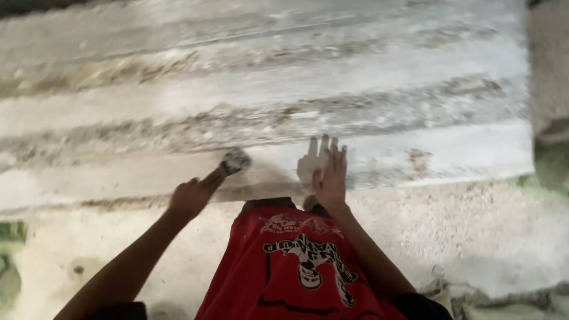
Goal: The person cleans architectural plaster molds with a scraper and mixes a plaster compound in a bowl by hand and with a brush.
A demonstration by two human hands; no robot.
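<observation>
i am looking down at wide pale steps [267, 89] that are running across the whole view. they are looking dusty and rough, with brown crusty lines along each edge. below them a pale floor [474, 237] is spreading out, and some broken bits are lying at the lower right. my red shirt [296, 266] with a black and white drawing is filling the bottom middle.

my left hand [191, 197] is closed tight around a handle, and the small brush [235, 160] on its end is touching the front edge of the nearest step. my right hand [329, 178] is open with the fingers spread, and it is leaning on the same step, just beside the brush. its shadow is falling on the step next to it.

i am thinking the brushing is going best with short, firm strokes along the edge, while the flat hand is keeping me steady. nothing is standing in the way, only crusty dirt.
</observation>
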